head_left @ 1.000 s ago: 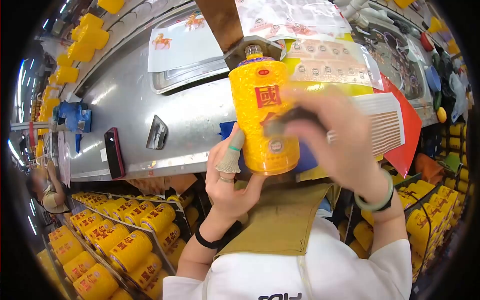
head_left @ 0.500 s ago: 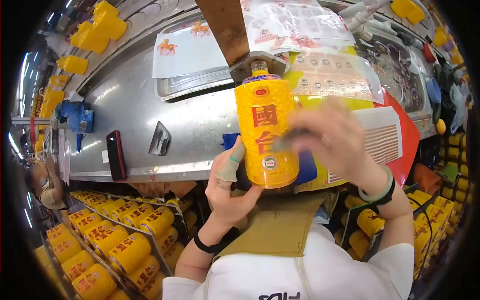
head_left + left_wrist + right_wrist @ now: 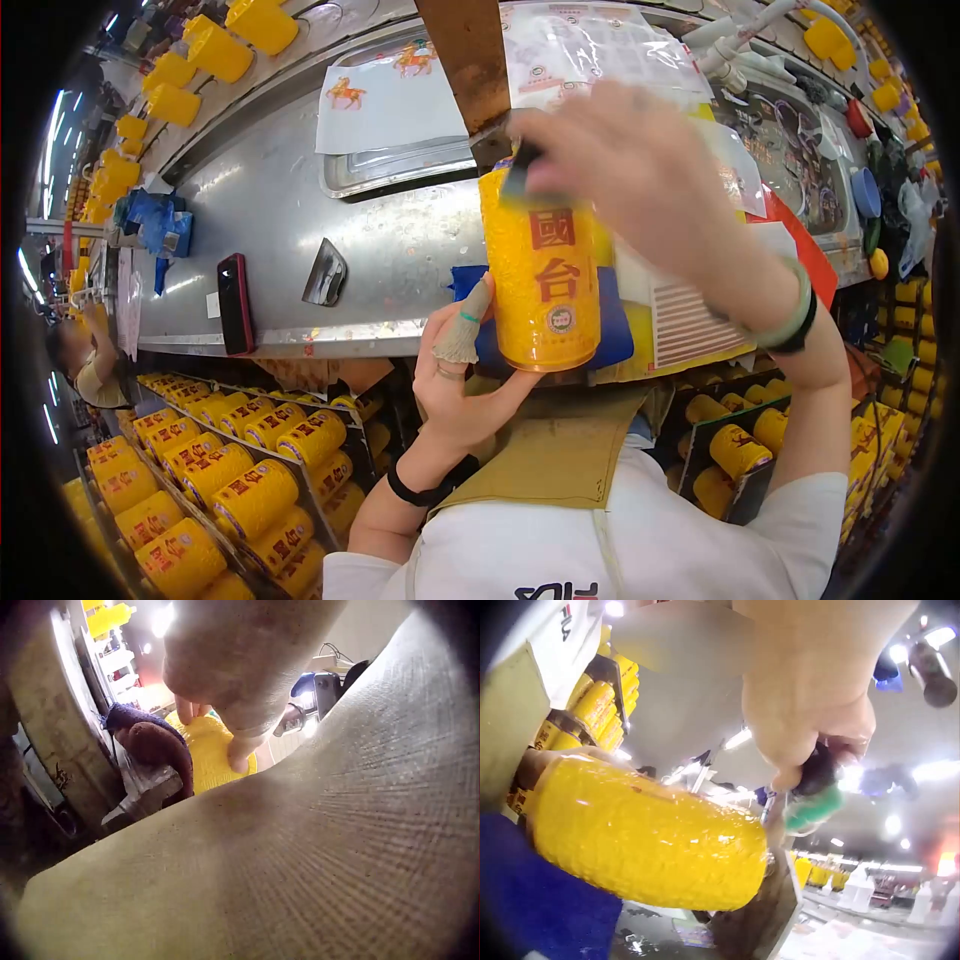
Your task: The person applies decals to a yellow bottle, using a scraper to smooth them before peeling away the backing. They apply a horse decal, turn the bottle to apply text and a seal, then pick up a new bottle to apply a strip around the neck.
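Observation:
A yellow bottle (image 3: 540, 290) with red characters lies tilted over the bench edge, its neck end toward a rusty metal bar. My left hand (image 3: 458, 385), a finger cot on one finger, holds the bottle's lower end from the left; the left wrist view shows fingers on the yellow surface (image 3: 214, 754). Blurred in the head view, my right hand (image 3: 640, 180) is over the bottle's upper end, pinching a dark tool. In the right wrist view that tool (image 3: 815, 796) has a green edge and is beside the bottle's (image 3: 652, 836) end. The neck is hidden in the head view.
A metal tray (image 3: 400, 165) with a printed sheet, a phone (image 3: 236, 303) and a small metal piece (image 3: 325, 273) lie on the steel bench. Sticker sheets (image 3: 600, 50) are behind the bottle. Crates of yellow bottles (image 3: 255, 495) stand below on both sides.
My right hand has moved with the dark tool from the bottle's middle up to its neck end. My left hand keeps hold of the bottle's lower end.

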A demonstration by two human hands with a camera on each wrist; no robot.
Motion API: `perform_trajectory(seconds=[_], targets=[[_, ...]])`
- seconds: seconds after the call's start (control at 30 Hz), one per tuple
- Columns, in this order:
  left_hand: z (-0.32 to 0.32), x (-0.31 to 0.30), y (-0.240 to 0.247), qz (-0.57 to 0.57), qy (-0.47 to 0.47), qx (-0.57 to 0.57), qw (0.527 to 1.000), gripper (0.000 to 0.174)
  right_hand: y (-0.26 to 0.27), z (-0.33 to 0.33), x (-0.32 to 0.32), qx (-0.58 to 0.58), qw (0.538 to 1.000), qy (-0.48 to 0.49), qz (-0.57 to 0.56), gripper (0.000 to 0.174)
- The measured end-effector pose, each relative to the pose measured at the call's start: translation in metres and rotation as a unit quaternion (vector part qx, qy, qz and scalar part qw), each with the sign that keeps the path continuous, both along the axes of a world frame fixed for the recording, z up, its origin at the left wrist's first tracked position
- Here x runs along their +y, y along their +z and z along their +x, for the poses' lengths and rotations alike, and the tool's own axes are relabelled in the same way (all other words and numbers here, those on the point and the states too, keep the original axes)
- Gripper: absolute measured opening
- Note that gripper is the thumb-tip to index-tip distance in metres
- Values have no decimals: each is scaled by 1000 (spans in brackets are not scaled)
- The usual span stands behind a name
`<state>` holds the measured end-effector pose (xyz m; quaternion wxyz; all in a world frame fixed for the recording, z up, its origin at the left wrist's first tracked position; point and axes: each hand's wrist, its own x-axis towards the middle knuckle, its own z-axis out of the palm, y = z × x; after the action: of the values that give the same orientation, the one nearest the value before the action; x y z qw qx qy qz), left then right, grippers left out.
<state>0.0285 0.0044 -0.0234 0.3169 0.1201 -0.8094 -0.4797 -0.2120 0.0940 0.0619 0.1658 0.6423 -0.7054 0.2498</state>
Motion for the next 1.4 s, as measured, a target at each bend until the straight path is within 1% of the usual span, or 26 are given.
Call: perform_trajectory(seconds=[0.07, 0.1, 0.17, 0.27, 0.33, 0.4, 0.43, 0.5, 0.53, 0.57, 0.6, 0.67, 0.73, 0.8, 0.83, 0.9, 0.93, 1.0, 1.03, 1.07, 1.13, 1.2, 1.27, 1.3, 1.33, 1.4], targets=[[0, 1, 0, 2, 0, -1, 1000, 83, 9, -20, -6, 136, 988, -57, -49, 33], [0, 1, 1, 6, 2, -3, 1000, 83, 10, -12, -5, 136, 988, -55, -50, 33], [1, 0, 0, -1, 5, -10, 1000, 84, 12, 14, 2, -86, 995, 38, -44, 34], [1, 1, -2, -15, 7, -17, 1000, 84, -3, 19, 6, -81, 996, 19, -19, 33], [0, 1, -3, -24, 11, -14, 1000, 85, 4, 8, 7, -63, 997, -24, -39, 27], [-1, -1, -2, -38, 8, -10, 999, 84, 7, 0, 14, 47, 994, -26, -98, 16], [0, -1, -2, -39, 10, -9, 999, 84, 3, 4, 20, 34, 995, 17, -97, 10], [1, 0, -4, -30, 10, -14, 999, 84, -12, 31, 36, -1, 993, 91, -74, 15], [1, 0, -5, -30, 10, -10, 999, 84, -21, 49, 47, -5, 984, 161, -73, 20], [1, 1, -6, -31, 16, -15, 999, 84, -23, 58, 48, 4, 971, 222, -93, 21], [2, 1, -7, -33, 22, -22, 999, 83, -17, 67, 51, -37, 962, 255, -90, 19], [1, 1, -8, -42, 28, -11, 999, 83, -11, 68, 48, -67, 976, 200, -45, 20], [1, -1, 1, -63, 10, -24, 998, 82, -19, 42, 30, 37, 996, 60, -50, 21], [1, 1, -1, -43, 16, -15, 999, 81, -18, 5, 7, -5, 996, -28, -85, 29], [1, 1, 1, -42, 15, -25, 999, 81, -12, -8, 4, -5, 996, -27, -86, 29], [2, 0, 1, -42, 17, -36, 998, 81, 0, -25, 4, 172, 977, -94, -88, 28], [4, 0, -2, -31, 8, -40, 999, 84, 0, -23, 4, 171, 977, -92, -88, 28], [4, -2, 1, -20, -2, -45, 999, 87, 2, -10, 8, -48, 978, -91, -181, 28], [2, -4, 9, -45, -20, -47, 998, 89, 5, 0, 13, -134, 971, -103, -171, 27], [-2, -6, 17, -69, -38, -50, 996, 93, 5, 6, 19, -134, 971, -103, -171, 27], [-8, -9, 29, -99, -42, -55, 993, 96, 1, 14, 29, -242, 946, -147, -155, 27], [-14, -15, 31, -131, -46, -61, 988, 100, -10, 20, 36, -269, 935, -141, -182, 25], [-20, -19, 30, -172, -78, -81, 979, 100, -16, 33, 47, -362, 898, -207, -141, 25], [-22, -18, 27, -152, -78, -86, 981, 99, -25, 36, 50, -377, 892, -189, -163, 24], [-23, -18, 26, -152, -79, -87, 981, 99, -36, 42, 54, -450, 854, -195, -174, 25], [-22, -16, 26, -182, -72, -100, 975, 99, -41, 56, 59, -498, 825, -219, -153, 25]])
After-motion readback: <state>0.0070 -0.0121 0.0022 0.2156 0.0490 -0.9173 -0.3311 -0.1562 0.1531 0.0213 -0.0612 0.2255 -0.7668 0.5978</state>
